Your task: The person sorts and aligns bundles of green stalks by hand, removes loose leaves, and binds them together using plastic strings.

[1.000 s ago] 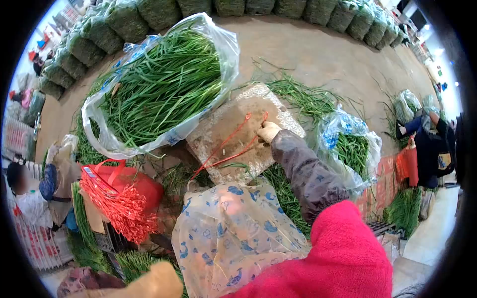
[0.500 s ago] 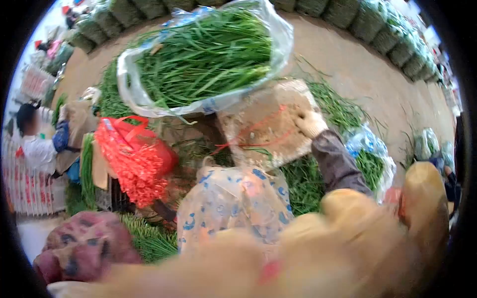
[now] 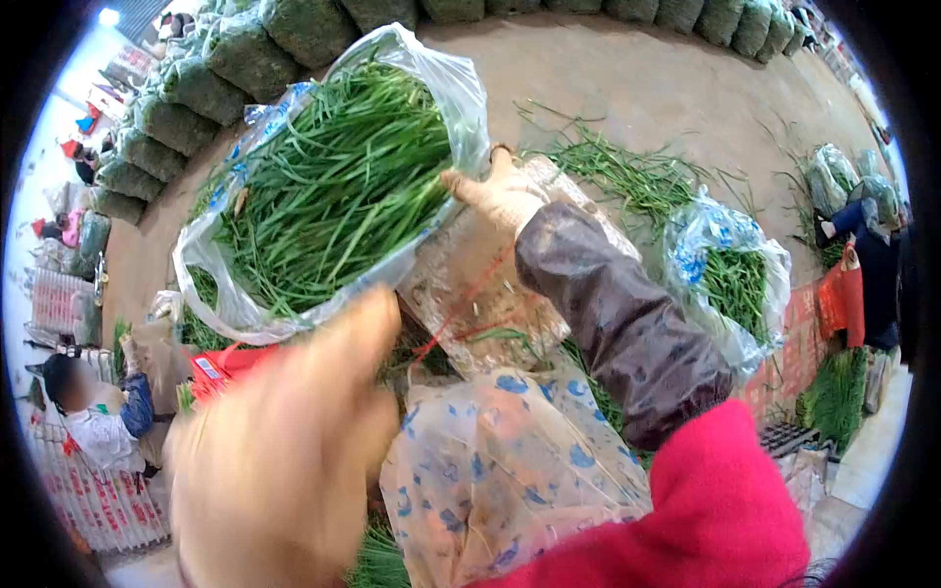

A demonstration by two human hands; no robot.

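My right hand (image 3: 502, 196), in a cream work glove, is at the right edge of a large clear plastic bag (image 3: 469, 83). Its thumb and fingers are apart, the thumb by the rim. Long chive-like greens (image 3: 338, 186) fill the bag. Under and beside that hand lies a dirt-stained board (image 3: 490, 284) with thin red ties (image 3: 469, 306) on it. Close to the camera, my gloved left hand (image 3: 284, 451) is smeared by motion in front of the bag's lower side, hiding part of a red bag (image 3: 221, 367); what it holds, if anything, does not show.
A smaller bag of greens (image 3: 735, 284) stands at the right, with loose greens (image 3: 637, 181) scattered on the floor. Packed sacks (image 3: 250, 54) line the back. At the left sits another person (image 3: 103, 421). A patterned plastic apron (image 3: 510, 461) covers my lap.
My right hand has moved from the board's right side to the bag's edge. My left hand has swung from the lower right foreground to the left. The camera view has shifted.
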